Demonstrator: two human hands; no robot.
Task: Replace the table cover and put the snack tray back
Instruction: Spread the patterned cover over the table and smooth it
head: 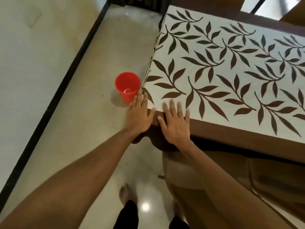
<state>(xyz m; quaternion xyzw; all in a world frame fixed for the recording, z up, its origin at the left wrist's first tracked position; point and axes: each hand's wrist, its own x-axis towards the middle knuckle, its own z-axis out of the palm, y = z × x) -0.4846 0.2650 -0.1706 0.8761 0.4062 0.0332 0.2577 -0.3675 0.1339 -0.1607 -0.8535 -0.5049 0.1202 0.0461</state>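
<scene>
A white table cover with a brown leaf print lies spread over the table, and a brown border runs along its near edge. At the cover's near left corner my left hand lies flat with fingers straight, over the hanging side of the cloth. My right hand lies flat with spread fingers on the near edge beside it, fingertips on the white part. Neither hand holds anything. No snack tray is in view.
A red plastic cup stands on the pale tiled floor just left of the table corner, close to my left fingertips. A chair is tucked under the near side. A wall with a dark skirting runs at the left.
</scene>
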